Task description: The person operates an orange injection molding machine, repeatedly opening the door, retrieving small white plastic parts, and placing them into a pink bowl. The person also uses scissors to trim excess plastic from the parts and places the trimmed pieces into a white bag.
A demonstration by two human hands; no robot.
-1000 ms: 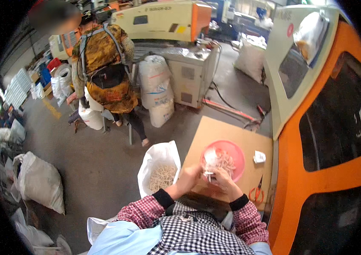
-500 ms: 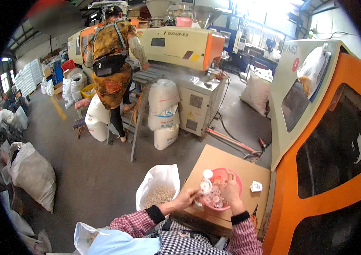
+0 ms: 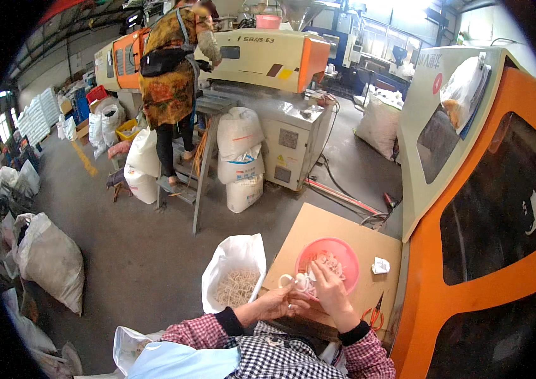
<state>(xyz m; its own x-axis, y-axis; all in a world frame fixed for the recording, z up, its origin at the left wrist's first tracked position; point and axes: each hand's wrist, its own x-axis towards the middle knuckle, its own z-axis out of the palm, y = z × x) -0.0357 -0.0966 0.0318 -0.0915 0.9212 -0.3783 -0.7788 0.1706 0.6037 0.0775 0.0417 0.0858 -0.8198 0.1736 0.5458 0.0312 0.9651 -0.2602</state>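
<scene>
My left hand (image 3: pixel 271 304) is closed around white ring-shaped plastic parts (image 3: pixel 286 280), held at the near left rim of a pink bowl (image 3: pixel 353 263). Over the bowl's near side, my right hand (image 3: pixel 333 295) meets these parts with its fingers drawn together. What lies between the right fingertips is hidden. Pale pink and white plastic pieces (image 3: pixel 331 260) are heaped in the bowl, which stands on a brown cardboard-coloured tabletop (image 3: pixel 309 222). Left of the table, an open white sack (image 3: pixel 243 249) holds many thin beige ring-like pieces (image 3: pixel 238 287).
Orange-handled scissors (image 3: pixel 375 316) and a small crumpled white item (image 3: pixel 380 265) lie right of the bowl. An orange and cream machine (image 3: pixel 422 240) borders the table's right side. Beyond, a person (image 3: pixel 170 82) stands on a metal stepladder (image 3: pixel 208 164) beside stacked white sacks (image 3: pixel 241 161).
My right hand has come left and down toward my left hand. The white parts now sit lower, at the bowl's near rim. The person on the stepladder has stepped higher.
</scene>
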